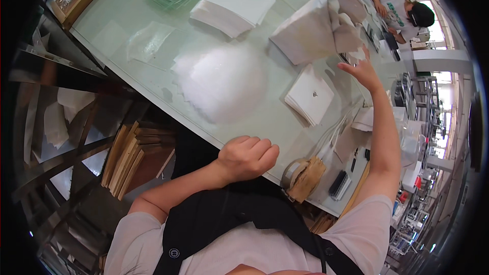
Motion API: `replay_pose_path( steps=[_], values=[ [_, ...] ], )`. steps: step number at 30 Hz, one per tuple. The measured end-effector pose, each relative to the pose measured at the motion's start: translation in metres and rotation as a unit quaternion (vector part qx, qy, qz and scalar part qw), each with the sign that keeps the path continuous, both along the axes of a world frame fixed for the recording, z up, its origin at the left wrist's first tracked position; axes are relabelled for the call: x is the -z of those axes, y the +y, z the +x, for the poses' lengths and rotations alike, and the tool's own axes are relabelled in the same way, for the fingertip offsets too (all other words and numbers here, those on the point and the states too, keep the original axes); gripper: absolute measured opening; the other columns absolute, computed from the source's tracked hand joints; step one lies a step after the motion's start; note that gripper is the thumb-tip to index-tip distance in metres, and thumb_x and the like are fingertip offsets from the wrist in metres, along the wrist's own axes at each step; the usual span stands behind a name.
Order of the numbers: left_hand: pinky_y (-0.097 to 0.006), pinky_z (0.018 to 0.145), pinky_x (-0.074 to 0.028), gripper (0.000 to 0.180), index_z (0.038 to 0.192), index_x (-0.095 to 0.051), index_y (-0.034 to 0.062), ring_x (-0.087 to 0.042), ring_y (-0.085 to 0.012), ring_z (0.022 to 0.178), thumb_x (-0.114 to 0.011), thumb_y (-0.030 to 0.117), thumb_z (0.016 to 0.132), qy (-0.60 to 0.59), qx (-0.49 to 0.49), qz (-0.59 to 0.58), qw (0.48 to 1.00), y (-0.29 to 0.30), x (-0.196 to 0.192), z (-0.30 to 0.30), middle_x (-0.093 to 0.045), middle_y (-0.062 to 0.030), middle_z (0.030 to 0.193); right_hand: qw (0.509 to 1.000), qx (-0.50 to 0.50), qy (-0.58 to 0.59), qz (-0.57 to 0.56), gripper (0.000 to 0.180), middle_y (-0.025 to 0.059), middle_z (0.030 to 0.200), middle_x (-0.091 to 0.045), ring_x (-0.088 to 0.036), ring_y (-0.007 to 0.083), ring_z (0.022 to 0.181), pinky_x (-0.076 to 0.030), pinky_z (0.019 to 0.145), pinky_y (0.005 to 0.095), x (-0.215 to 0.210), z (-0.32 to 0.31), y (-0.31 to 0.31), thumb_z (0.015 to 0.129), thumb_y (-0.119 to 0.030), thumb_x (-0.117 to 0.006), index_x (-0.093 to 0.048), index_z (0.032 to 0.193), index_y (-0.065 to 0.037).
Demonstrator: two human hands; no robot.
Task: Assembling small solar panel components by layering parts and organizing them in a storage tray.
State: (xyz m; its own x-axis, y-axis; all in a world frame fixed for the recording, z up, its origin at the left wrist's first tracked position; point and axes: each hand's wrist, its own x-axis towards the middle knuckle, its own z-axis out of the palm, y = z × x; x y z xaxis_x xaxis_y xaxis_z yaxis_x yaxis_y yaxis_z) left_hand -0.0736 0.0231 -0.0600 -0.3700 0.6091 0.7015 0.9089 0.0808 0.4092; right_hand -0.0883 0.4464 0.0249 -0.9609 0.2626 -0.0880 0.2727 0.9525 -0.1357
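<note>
My left hand (248, 158) is closed in a fist at the near edge of the table, with nothing showing in it. My right hand (362, 69) reaches out to the right, thumb and fingers apart, beside the torn edge of a whitish paper-lined bin (310, 28). I cannot tell whether its fingertips touch the bin. A fanned pile of thin, translucent white sheets (221, 81) lies in front of my left hand. Left of my right hand is a small stack of white square sheets (311, 94) with a dark mark on top. A taller similar stack (237, 2) stands farther back.
Clear plastic film (150, 40) lies at the left of the table. Near the front right are a tape roll (293, 173), a brown wad (307, 178) and a brush (340, 184). Wooden boards (135, 158) stand below at left. Another person (400, 12) works at the far right.
</note>
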Motion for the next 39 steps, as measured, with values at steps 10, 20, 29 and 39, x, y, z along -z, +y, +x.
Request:
replay_pose_path(
  steps=[10, 20, 29, 39],
  values=[
    [-0.027, 0.044, -0.041, 0.017, 0.068, -0.052, 0.0133, -0.049, -0.0138, 0.047, -0.068, 0.008, 0.069, -0.008, -0.008, 0.007, 1.000, 0.000, 0.003, 0.003, -0.042, 0.0001, 0.060, 0.980, -0.085, 0.055, 0.173, 0.069, 0.0206, 0.144, -0.038, -0.037, 0.0384, 0.130, -0.031, 0.109, 0.0454, 0.014, 0.003, -0.020, 0.075, -0.034, -0.076, -0.048, 0.127, 0.003],
    [-0.029, 0.045, -0.042, 0.015, 0.072, -0.055, 0.0133, -0.052, -0.0147, 0.048, -0.069, 0.009, 0.071, -0.005, -0.009, 0.003, 1.000, -0.001, 0.004, 0.005, -0.045, -0.0001, 0.061, 0.962, -0.108, 0.165, 0.188, 0.039, 0.0257, 0.120, -0.054, -0.049, 0.0449, 0.115, -0.040, 0.100, 0.0470, 0.010, 0.021, -0.048, 0.083, -0.012, -0.066, -0.054, 0.117, 0.004],
    [-0.031, 0.046, -0.043, 0.014, 0.073, -0.057, 0.0136, -0.053, -0.0175, 0.050, -0.069, 0.009, 0.070, -0.006, -0.003, 0.000, 1.000, 0.002, 0.004, 0.004, -0.047, -0.0011, 0.062, 0.966, -0.123, 0.156, 0.164, 0.039, 0.0229, 0.121, -0.057, -0.053, 0.0406, 0.115, -0.043, 0.098, 0.0439, -0.022, 0.046, -0.082, 0.086, -0.002, -0.056, -0.050, 0.124, 0.003],
    [-0.031, 0.049, -0.045, 0.011, 0.075, -0.058, 0.0126, -0.054, -0.0180, 0.053, -0.069, 0.010, 0.074, -0.006, 0.002, 0.004, 1.000, 0.004, 0.002, 0.005, -0.048, -0.0011, 0.064, 0.987, -0.084, 0.011, 0.139, 0.053, 0.0169, 0.132, -0.054, -0.054, 0.0353, 0.118, -0.044, 0.100, 0.0410, -0.076, 0.201, -0.205, 0.083, 0.006, -0.054, -0.048, 0.135, -0.004]
  ],
)
